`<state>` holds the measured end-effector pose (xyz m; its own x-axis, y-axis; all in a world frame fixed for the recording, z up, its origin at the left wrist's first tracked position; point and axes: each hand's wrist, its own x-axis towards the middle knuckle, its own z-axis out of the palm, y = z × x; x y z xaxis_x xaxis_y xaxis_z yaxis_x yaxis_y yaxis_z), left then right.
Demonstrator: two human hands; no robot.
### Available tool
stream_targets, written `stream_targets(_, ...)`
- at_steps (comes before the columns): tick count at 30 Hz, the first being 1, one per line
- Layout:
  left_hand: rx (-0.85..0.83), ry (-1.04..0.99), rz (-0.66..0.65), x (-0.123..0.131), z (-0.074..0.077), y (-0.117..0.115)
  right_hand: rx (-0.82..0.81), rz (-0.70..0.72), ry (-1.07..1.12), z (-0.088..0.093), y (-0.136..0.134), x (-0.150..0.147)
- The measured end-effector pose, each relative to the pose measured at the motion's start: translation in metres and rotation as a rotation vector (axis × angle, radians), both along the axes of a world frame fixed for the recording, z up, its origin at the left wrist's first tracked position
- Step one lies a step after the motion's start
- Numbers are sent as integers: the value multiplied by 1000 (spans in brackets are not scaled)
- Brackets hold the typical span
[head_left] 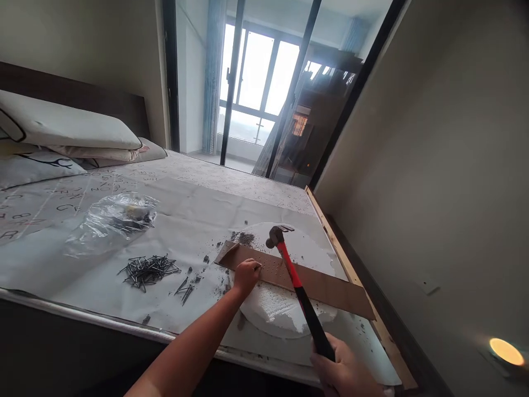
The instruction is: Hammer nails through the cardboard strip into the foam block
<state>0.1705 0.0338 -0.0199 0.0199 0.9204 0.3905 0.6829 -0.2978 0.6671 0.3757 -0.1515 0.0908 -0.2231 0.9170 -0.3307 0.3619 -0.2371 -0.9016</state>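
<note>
My right hand (343,369) grips the black end of a red-and-black claw hammer (295,281), whose head hangs just above a brown wooden strip (326,286). The strip lies across a round white foam disc (281,314) on the covered bed. My left hand (247,274) rests on the strip's left part, fingers pinched together as if holding a nail too small to make out. A row of tiny dots runs along the strip beside that hand.
A heap of loose nails (149,270) and a few stray ones (185,289) lie left of the strip. A clear plastic bag (111,220) sits further left. Pillows (61,129) are at the headboard. A wooden rail (351,270) runs along the bed's right edge by the wall.
</note>
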Motion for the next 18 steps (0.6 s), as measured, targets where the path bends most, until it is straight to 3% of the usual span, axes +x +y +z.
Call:
stream_targets(4, 20, -127, -47, -8, 11, -4, 3, -14, 36, 6, 0, 3)
stream_targets(8, 83, -358, -7, -28, 32, -26, -101, -31, 29, -23, 7, -8)
stream_targets(11, 80, -379, -3, -46, 39, -55, -146, -15, 54, -39, 9, -15)
stream_targets(15, 37, -317, -12, -78, 28, -96, -42, -83, 138, -37, -3, -12)
stream_targets(18, 13, -240, 103, -114, 12, -116, -31, -154, 141, -37, -19, -1)
